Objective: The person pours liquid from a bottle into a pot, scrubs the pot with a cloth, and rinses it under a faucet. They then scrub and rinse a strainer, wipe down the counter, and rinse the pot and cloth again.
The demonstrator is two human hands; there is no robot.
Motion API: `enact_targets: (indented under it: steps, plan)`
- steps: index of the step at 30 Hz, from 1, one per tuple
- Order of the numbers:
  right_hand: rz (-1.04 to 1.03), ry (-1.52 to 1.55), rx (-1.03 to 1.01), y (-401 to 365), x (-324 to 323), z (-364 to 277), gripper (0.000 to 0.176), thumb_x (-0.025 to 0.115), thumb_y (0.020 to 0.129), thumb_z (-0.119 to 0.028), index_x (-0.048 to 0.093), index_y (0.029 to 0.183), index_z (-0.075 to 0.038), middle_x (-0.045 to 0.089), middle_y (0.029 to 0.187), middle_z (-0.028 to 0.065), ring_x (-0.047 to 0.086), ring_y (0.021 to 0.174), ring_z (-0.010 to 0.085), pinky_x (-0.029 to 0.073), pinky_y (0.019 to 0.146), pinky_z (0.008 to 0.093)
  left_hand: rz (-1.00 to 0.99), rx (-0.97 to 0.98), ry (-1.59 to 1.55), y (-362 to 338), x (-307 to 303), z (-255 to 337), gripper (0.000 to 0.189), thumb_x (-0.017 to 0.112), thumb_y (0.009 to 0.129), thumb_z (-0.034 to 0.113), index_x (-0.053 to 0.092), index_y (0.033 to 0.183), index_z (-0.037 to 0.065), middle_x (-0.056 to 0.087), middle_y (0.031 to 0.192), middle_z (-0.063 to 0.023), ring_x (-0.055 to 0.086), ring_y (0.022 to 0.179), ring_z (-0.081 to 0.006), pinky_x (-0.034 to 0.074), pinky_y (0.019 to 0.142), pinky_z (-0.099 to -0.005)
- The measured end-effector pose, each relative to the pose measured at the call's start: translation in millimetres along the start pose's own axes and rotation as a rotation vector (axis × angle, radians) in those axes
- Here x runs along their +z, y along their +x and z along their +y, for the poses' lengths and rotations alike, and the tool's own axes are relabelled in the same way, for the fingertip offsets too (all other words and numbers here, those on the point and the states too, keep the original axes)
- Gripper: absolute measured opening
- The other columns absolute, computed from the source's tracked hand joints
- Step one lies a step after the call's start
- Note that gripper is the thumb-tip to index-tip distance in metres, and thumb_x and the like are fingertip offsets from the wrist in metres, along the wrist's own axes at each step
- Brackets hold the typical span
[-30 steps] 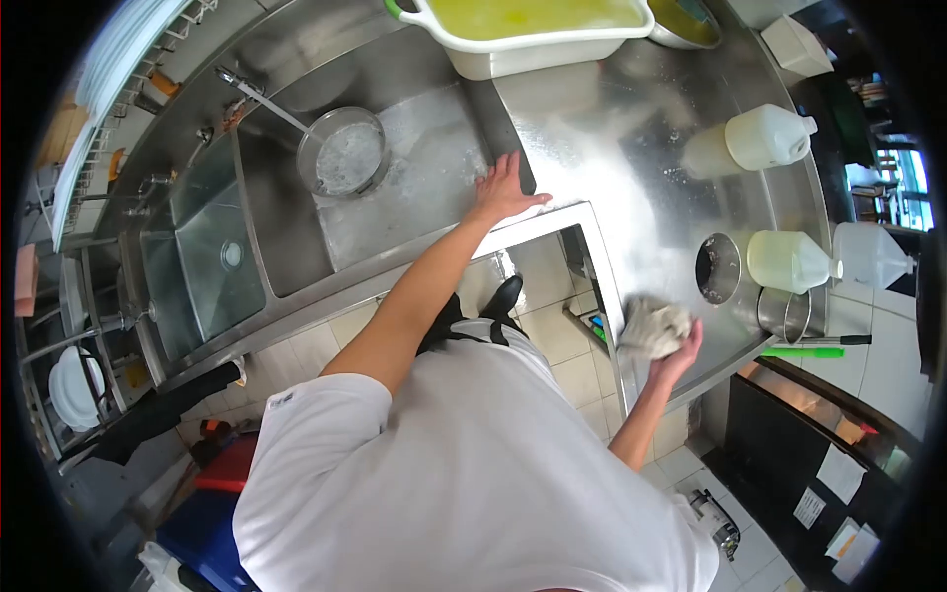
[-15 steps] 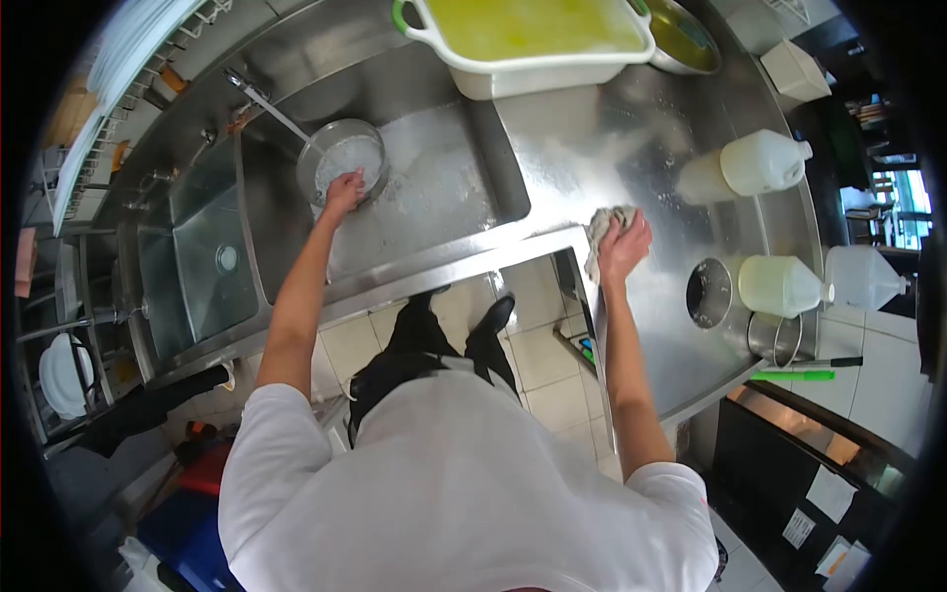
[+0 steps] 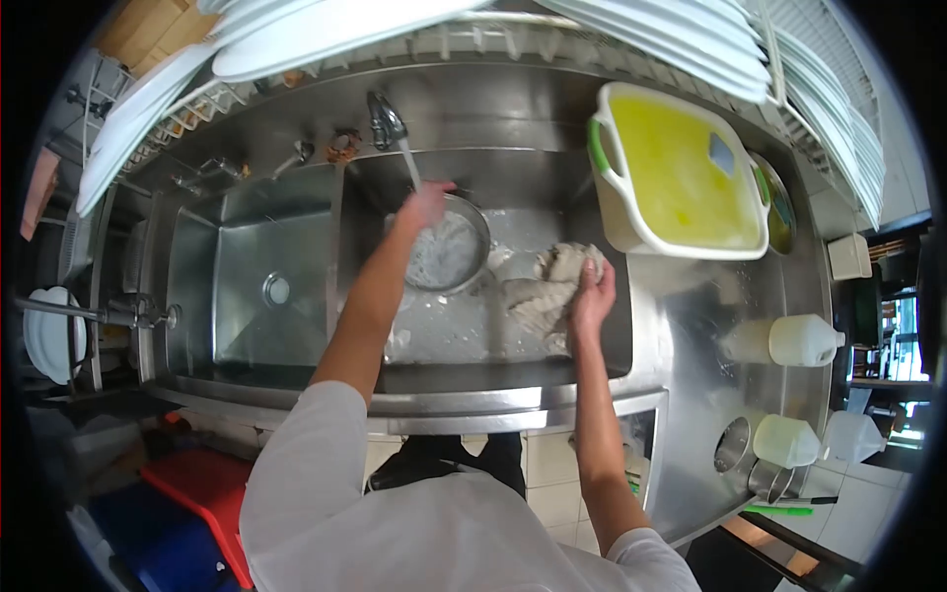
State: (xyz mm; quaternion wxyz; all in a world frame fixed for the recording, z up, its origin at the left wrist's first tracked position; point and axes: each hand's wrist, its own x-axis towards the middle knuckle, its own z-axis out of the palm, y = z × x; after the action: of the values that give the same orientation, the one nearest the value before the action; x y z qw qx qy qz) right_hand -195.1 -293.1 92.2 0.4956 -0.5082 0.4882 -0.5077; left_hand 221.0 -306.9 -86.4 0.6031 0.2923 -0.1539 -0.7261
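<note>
In the left part of the deep steel sink (image 3: 552, 345) rests a round metal pan (image 3: 481, 245) of frothy water. Across the pan's upper left rim lies my left hand (image 3: 426, 206), right under the stream from the tap (image 3: 386, 120). Its fingers are blurred and I cannot tell whether they grip the rim. My right hand (image 3: 593, 296) holds a wet, crumpled greyish cloth (image 3: 545, 294) over the sink's right side, with the cloth hanging toward the pan.
A white tub (image 3: 631, 222) of yellow liquid stands right of the sink. A second basin (image 3: 242, 286) lies left. Plastic jugs (image 3: 804, 340) and a round counter hole (image 3: 733, 446) are at the right. Racked white plates (image 3: 345, 39) overhang the back edge.
My right hand has carried the cloth from the right counter over into the sink. My left hand has shifted from inside the pan to its rim. The view has turned toward the sink.
</note>
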Motion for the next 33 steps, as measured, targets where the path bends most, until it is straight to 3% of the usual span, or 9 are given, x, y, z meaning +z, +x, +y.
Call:
enact_targets:
  steps: [5,13,18,20,25,28,29,32,33]
  plan:
    - [-0.130,-0.240,-0.084,-3,142,32,0.037,0.049,0.096,-0.029,0.060,0.111,0.004,0.061,0.111,0.0231,0.056,0.105,0.0306,0.042,0.091,0.0367,0.438,-0.162,0.140,-70,118,-9,0.039,0.054,0.091,0.041,0.058,0.113,0.010,0.057,0.093,-0.0015,0.054,0.077,-0.0138,0.048,0.070,-0.0278]
    - [-0.155,-0.659,-0.142,-18,229,120,0.044,0.059,0.088,-0.037,0.062,0.112,0.000,0.063,0.111,0.0226,0.053,0.114,0.0378,0.039,0.099,0.0376,0.562,0.026,0.388,-81,34,-12,0.030,0.053,0.085,0.013,0.058,0.114,0.008,0.058,0.101,-0.0046,0.057,0.093,-0.0189,0.048,0.084,-0.0370]
    - [-0.704,-0.352,0.562,-39,181,143,0.046,0.061,0.086,-0.033,0.058,0.118,0.000,0.063,0.082,0.0064,0.059,0.074,0.0158,0.051,0.058,0.0298,0.555,-0.031,0.519,-68,-13,-32,0.032,0.051,0.087,0.019,0.059,0.116,0.007,0.061,0.105,-0.0071,0.057,0.096,-0.0166,0.046,0.086,-0.0328]
    - [-0.612,-0.403,0.258,-69,144,163,0.052,0.061,0.088,-0.035,0.053,0.126,-0.001,0.065,0.097,0.0092,0.060,0.078,0.0174,0.052,0.061,0.0320,0.531,-0.074,0.844,-55,-54,-60,0.035,0.051,0.088,0.026,0.061,0.114,0.005,0.063,0.109,-0.0094,0.058,0.099,-0.0185,0.044,0.089,-0.0326]
    - [-0.601,-0.484,0.315,-128,17,23,0.045,0.060,0.088,-0.029,0.053,0.126,-0.004,0.060,0.117,0.0169,0.061,0.100,0.0277,0.048,0.086,0.0353,0.141,-0.357,1.777,-62,-78,-83,0.056,0.059,0.084,0.042,0.052,0.129,0.011,0.045,0.138,-0.0156,0.041,0.128,-0.0326,0.032,0.107,-0.0395]
    - [-0.417,-0.750,-0.083,-135,-56,20,0.040,0.058,0.090,-0.028,0.055,0.123,-0.005,0.059,0.116,0.0171,0.061,0.100,0.0301,0.048,0.086,0.0369,0.316,-0.078,1.861,9,-136,-65,0.043,0.056,0.087,0.036,0.057,0.115,0.003,0.058,0.119,-0.0164,0.054,0.111,-0.0270,0.042,0.097,-0.0367]
    - [-0.371,-0.814,-0.006,-134,-69,11,0.040,0.058,0.091,-0.029,0.055,0.121,-0.004,0.060,0.115,0.0171,0.060,0.103,0.0302,0.048,0.086,0.0372,0.237,0.176,0.990,51,-184,-74,0.028,0.054,0.087,0.026,0.061,0.103,0.003,0.062,0.109,-0.0133,0.058,0.100,-0.0247,0.046,0.087,-0.0354]
    - [-0.096,-0.487,0.264,-134,-68,12,0.041,0.058,0.090,-0.031,0.055,0.120,-0.003,0.060,0.112,0.0179,0.060,0.102,0.0309,0.049,0.085,0.0374,0.020,0.764,2.296,49,-185,-99,0.027,0.060,0.079,0.020,0.065,0.103,0.009,0.062,0.107,-0.0130,0.059,0.088,-0.0282,0.047,0.078,-0.0432]
    - [-0.136,-0.545,0.214,-133,-68,6,0.042,0.058,0.091,-0.033,0.055,0.119,-0.002,0.061,0.110,0.0182,0.062,0.097,0.0319,0.049,0.082,0.0379,0.435,0.370,2.305,52,-175,-131,0.027,0.061,0.079,0.022,0.064,0.102,0.009,0.061,0.110,-0.0148,0.059,0.090,-0.0305,0.047,0.079,-0.0440]
